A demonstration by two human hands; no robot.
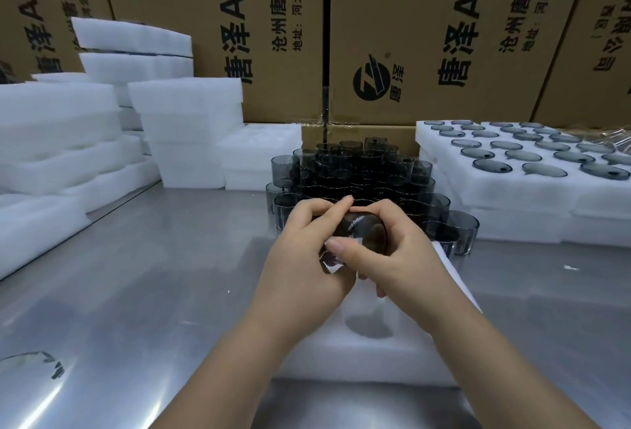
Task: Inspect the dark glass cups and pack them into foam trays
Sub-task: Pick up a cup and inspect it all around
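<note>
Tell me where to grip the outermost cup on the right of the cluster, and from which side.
Grip the cup by its upper wall, from above on the near-right side: it stands upright, mouth up, with other cups crowding its left and the foam trays behind.

We see smoky dark-grey glass cups (355,169), white foam trays (191,104), brown cartons (426,2) printed in black, and a silvery bench (153,275).
</note>
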